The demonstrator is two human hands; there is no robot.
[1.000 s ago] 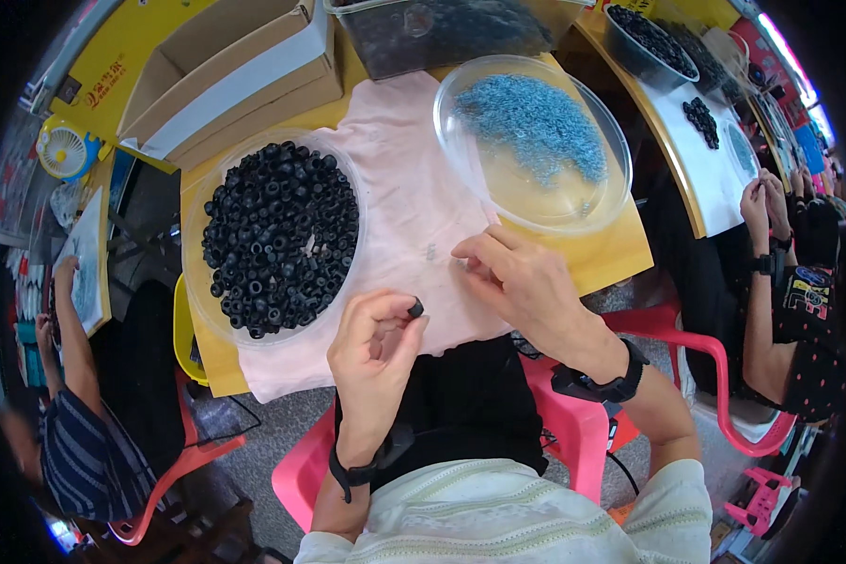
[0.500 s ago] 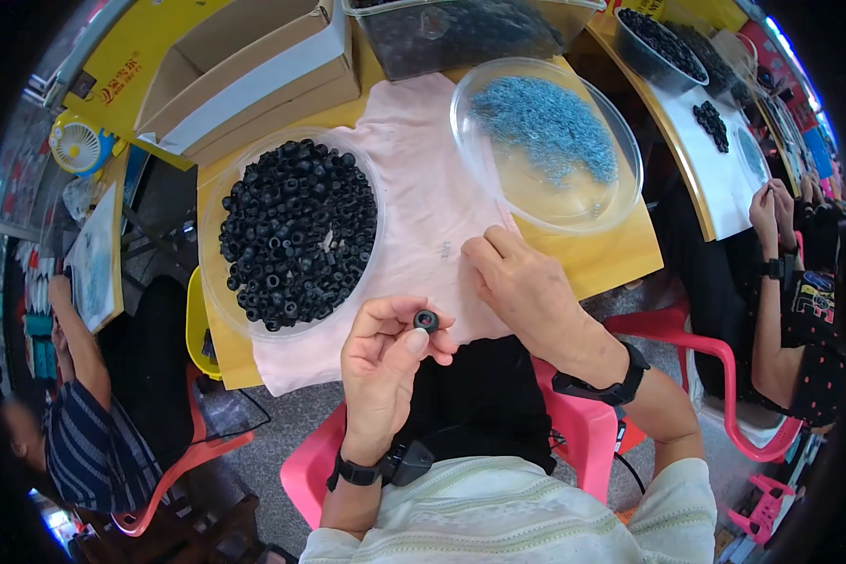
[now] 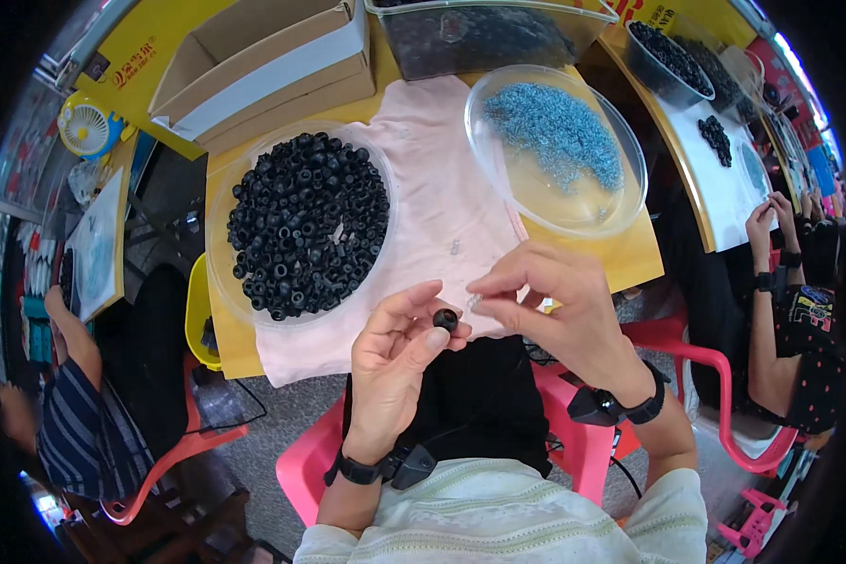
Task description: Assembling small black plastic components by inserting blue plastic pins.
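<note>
My left hand holds a small round hollow black part between thumb and fingers, its opening facing up. Close on its right, my right hand pinches a tiny shiny silvery piece, too small to make out. Both hands are over the near edge of a pale pink cloth. A few tiny bits lie on that cloth. To the left, a transparent round tray holds a heap of similar black parts. At the far right, another round tray holds many tiny bluish shiny pieces.
Behind the trays stand an open cardboard box and a transparent bin of dark parts. A yellow container is at the table's left side. People work at tables on both sides; a small yellow fan stands far left.
My right hand has come off the cloth toward me and now pinches a tiny piece beside the black part. My left hand has shifted slightly right, still holding the black part.
</note>
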